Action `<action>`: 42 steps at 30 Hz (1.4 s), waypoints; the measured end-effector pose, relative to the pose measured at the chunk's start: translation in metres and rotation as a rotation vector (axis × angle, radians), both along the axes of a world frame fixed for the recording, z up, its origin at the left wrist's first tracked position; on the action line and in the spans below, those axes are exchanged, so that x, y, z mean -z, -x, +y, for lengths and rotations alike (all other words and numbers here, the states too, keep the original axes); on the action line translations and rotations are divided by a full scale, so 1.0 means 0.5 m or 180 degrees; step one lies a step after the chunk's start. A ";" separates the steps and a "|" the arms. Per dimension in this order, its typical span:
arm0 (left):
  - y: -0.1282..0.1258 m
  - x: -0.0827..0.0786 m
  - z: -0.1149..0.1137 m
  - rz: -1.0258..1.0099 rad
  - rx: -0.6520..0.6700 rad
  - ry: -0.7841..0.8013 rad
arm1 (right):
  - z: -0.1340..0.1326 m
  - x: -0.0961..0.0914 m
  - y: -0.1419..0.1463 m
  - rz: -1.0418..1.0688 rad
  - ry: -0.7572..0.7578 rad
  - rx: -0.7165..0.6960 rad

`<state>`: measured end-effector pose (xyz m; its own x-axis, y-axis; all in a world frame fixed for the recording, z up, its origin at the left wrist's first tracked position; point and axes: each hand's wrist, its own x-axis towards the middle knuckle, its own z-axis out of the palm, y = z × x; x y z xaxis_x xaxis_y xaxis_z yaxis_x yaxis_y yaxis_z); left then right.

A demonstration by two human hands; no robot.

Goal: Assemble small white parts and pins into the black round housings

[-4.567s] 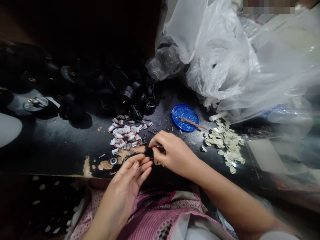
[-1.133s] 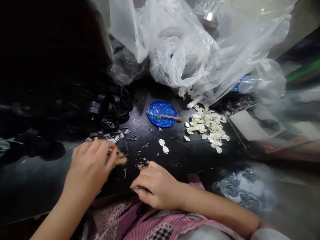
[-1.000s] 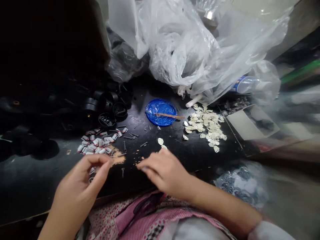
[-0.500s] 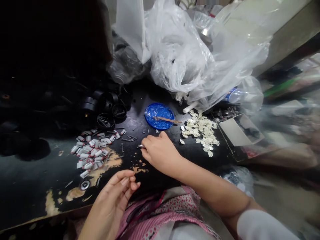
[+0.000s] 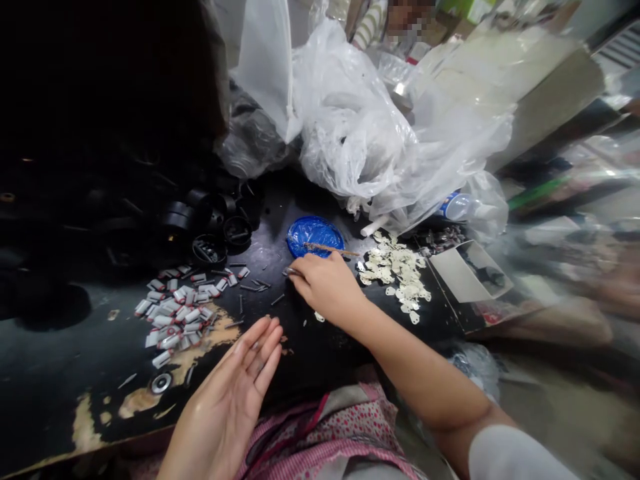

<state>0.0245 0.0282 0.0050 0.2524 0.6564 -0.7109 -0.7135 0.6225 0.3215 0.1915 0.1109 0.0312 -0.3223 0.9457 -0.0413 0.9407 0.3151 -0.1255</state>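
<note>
My left hand is held palm up with its fingers stretched out, above the table's front edge. Small specks show on its fingers, too small to name. My right hand reaches over the table just in front of the blue lid, its fingers pinched on a small shiny metal piece whose kind I cannot make out. Left of the hands lies a heap of small grey-white cylinders with red ends, with several small springs beside it. A pale flat plate lies beneath my right wrist.
A brown stick rests across the lid. Pale flat plates are heaped to the right, near an open white box. Black round cups stand at the left back. Clear plastic bags fill the back. A metal ring lies front left.
My left hand has opened out, its fingers now straight and palm up. My right hand, still pinching the metal piece, has moved slightly away from me towards the lid. The view has shifted somewhat.
</note>
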 end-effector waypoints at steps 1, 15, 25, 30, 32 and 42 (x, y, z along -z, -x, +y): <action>-0.001 -0.001 0.001 -0.0016 -0.0020 0.0045 | 0.013 0.003 -0.001 -0.0115 -0.0012 0.0029; -0.012 -0.017 0.032 0.0067 -0.0448 0.0209 | 0.009 -0.019 0.040 0.0244 0.0649 -0.0930; -0.010 -0.016 0.031 0.0038 -0.0354 0.0043 | 0.089 0.007 0.059 -0.0293 0.0003 -0.0572; -0.005 -0.015 0.028 -0.0026 -0.0350 0.0013 | 0.085 0.006 0.068 -0.0220 0.0140 -0.0590; -0.005 -0.014 0.030 -0.0046 -0.0392 0.0106 | 0.058 -0.006 0.066 -0.0108 0.0269 -0.0687; -0.007 -0.016 0.024 -0.0133 -0.0195 0.0258 | -0.089 -0.042 0.000 0.0680 0.0866 -0.0415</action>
<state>0.0279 0.0401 0.0132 0.2441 0.6123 -0.7521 -0.7628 0.6001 0.2410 0.1913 0.0665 0.0521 -0.4680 0.8598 -0.2045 0.8384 0.3588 -0.4104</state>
